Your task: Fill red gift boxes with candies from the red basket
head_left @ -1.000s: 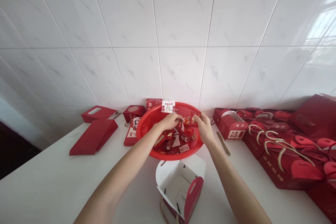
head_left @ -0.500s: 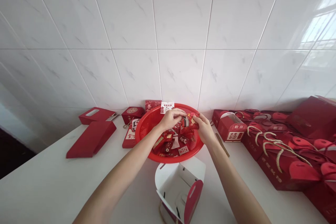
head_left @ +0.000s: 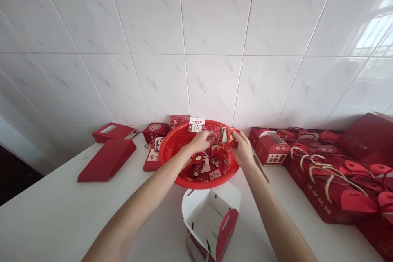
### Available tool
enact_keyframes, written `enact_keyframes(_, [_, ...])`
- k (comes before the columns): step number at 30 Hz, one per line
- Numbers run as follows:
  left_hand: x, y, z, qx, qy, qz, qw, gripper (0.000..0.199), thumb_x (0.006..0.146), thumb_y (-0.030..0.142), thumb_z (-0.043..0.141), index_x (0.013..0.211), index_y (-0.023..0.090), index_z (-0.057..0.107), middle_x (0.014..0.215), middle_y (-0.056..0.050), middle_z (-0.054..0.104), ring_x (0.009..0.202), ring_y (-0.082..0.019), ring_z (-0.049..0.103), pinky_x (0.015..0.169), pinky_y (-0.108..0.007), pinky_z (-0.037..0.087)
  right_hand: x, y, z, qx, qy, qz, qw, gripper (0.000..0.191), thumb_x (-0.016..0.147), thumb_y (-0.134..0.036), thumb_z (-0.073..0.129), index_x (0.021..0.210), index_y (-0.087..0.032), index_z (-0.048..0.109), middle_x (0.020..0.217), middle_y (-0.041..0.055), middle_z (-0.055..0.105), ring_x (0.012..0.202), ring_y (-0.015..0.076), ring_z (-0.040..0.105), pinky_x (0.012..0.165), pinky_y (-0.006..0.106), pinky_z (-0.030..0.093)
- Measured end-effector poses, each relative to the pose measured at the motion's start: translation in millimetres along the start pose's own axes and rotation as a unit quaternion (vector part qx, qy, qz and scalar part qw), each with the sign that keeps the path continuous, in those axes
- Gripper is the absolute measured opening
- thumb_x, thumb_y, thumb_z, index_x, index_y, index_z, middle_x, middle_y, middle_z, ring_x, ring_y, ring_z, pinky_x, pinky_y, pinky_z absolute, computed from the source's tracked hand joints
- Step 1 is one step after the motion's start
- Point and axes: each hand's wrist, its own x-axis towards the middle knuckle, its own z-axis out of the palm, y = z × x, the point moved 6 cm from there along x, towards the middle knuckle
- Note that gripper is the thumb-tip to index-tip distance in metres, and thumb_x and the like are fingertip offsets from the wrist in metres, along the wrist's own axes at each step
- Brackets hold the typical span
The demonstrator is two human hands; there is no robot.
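A red plastic basket (head_left: 168, 147) holds several small red packets and wrapped pieces. Above its right side, my right hand (head_left: 243, 150) is closed on a shiny red packet (head_left: 227, 136) with a dark and white picture. My left hand (head_left: 202, 140) is over the middle of the basket, its fingers pinched near the packet's left side; what is between them is too small to tell. In front of the basket stands an opened box (head_left: 204, 217), white inside with a red flap and a rope handle.
Folded red cartons (head_left: 107, 159) lie at the left. A small red box (head_left: 156, 132) and cards are behind the basket's left side. An upright red box (head_left: 272, 148) and many rope-handled red boxes (head_left: 331, 188) fill the right. A tiled wall (head_left: 211, 86) rises behind.
The red packet has moved slightly right and up with my right hand, and more of its picture shows. My left hand has drawn back a little from it, and its fingers have curled.
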Motion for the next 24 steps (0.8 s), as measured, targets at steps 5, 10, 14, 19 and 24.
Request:
enact_keyframes(5, [-9, -8, 27.8, 0.129, -0.176, -0.041, 0.975, 0.036, 0.076, 0.0, 0.054, 0.095, 0.018, 0.078, 0.101, -0.004, 0.079, 0.094, -0.02, 0.072, 0.082, -0.024, 0.054, 0, 1, -3, 0.009, 0.019, -0.005, 1.0, 0.025, 0.06, -0.034, 0.084, 0.072, -0.022, 0.066, 0.074, -0.0012, 0.072, 0.067, 0.0151, 0.066, 0.061, 0.026, 0.055])
enact_keyframes(10, [-13, -6, 43.3, 0.146, -0.236, -0.022, 0.96, 0.048, 0.073, -0.002, 0.054, 0.111, 0.02, 0.075, 0.108, -0.004, 0.077, 0.1, -0.02, 0.071, 0.082, -0.023, 0.052, 0, 2, -3, -0.009, 0.014, -0.019, 1.0, 0.022, 0.065, -0.035, 0.08, 0.071, -0.022, 0.063, 0.07, -0.0034, 0.069, 0.064, 0.0129, 0.065, 0.059, 0.024, 0.052])
enact_keyframes(14, [-16, 0, 49.5, 0.157, -0.273, -0.006, 0.949, 0.055, 0.07, 0.01, 0.071, 0.123, 0.022, 0.071, 0.114, -0.004, 0.074, 0.103, -0.024, 0.068, 0.083, -0.026, 0.052, -1, 1, -3, -0.008, 0.023, -0.023, 0.999, 0.021, 0.063, -0.034, 0.079, 0.071, -0.022, 0.063, 0.07, -0.0038, 0.068, 0.063, 0.0119, 0.063, 0.06, 0.023, 0.052])
enact_keyframes(19, [-16, -2, 56.1, 0.19, -0.307, 0.003, 0.932, 0.061, 0.064, 0.017, 0.077, 0.124, 0.025, 0.071, 0.109, -0.003, 0.074, 0.098, -0.026, 0.068, 0.081, -0.028, 0.052, -2, 0, -1, -0.018, 0.028, -0.015, 0.999, 0.021, 0.062, -0.035, 0.077, 0.072, -0.022, 0.063, 0.07, -0.0038, 0.068, 0.062, 0.0118, 0.062, 0.061, 0.024, 0.052])
enact_keyframes(24, [-15, -8, 58.0, 0.179, -0.298, 0.001, 0.938, 0.059, 0.064, 0.017, 0.075, 0.122, 0.026, 0.071, 0.105, 0.0, 0.076, 0.09, -0.024, 0.07, 0.075, -0.027, 0.052, -3, -1, 0, -0.016, 0.029, -0.017, 0.999, 0.023, 0.061, -0.036, 0.078, 0.072, -0.022, 0.063, 0.072, -0.0026, 0.07, 0.065, 0.0136, 0.064, 0.06, 0.024, 0.052])
